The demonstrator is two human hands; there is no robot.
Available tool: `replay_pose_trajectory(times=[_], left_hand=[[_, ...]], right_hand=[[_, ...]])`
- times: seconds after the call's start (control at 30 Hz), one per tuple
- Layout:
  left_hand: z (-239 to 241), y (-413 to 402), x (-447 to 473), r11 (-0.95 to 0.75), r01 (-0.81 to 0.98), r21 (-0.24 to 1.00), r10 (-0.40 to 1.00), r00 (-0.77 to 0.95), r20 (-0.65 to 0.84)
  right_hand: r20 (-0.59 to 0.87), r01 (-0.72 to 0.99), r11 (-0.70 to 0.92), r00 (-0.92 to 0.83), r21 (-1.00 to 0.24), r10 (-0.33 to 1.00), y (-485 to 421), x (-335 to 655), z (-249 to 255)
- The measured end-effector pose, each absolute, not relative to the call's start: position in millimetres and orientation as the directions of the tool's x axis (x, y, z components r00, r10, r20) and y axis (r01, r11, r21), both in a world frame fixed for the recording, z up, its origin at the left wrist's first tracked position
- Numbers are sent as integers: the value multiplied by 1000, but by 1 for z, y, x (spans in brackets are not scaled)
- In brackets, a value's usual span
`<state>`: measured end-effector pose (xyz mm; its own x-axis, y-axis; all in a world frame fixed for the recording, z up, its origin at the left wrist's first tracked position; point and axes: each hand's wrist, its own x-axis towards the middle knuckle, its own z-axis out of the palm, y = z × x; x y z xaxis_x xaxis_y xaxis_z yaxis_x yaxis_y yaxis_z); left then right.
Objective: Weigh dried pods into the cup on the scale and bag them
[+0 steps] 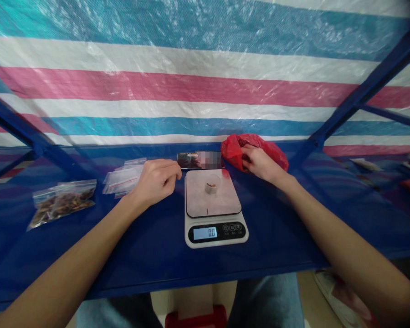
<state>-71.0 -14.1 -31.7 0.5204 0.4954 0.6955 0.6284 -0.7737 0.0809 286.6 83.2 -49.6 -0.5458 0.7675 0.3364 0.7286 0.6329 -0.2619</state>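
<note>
A white kitchen scale (213, 205) sits in front of me, its display reading 0.0. On its plate stands a small clear cup (212, 184) with a few brown bits inside. My left hand (159, 180) is loosely curled beside the scale's upper left corner, near a phone (200, 160), with nothing visible in it. My right hand (258, 161) reaches into the mouth of a crumpled red plastic bag (271, 152). Its fingers are bent together, their tips partly hidden by the bag, and what they hold cannot be made out.
Empty clear zip bags (121, 180) lie by my left wrist. Farther left are zip bags filled with brown dried pieces (64, 200). Blue metal braces (345, 102) flank the blue table (140, 264), and a striped plastic sheet (191, 91) hangs behind it.
</note>
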Motion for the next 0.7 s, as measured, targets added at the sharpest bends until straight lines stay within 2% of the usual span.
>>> replay_pose_trajectory(times=[0.27, 0.7], left_hand=[[-31, -14, -70, -779, 623, 73, 485, 524, 700], [-32, -14, -71, -779, 622, 85, 492, 521, 697]], right_hand=[[377, 765, 602, -499, -231, 780, 80, 284, -42], [596, 706, 587, -288, -396, 749, 74, 286, -28]])
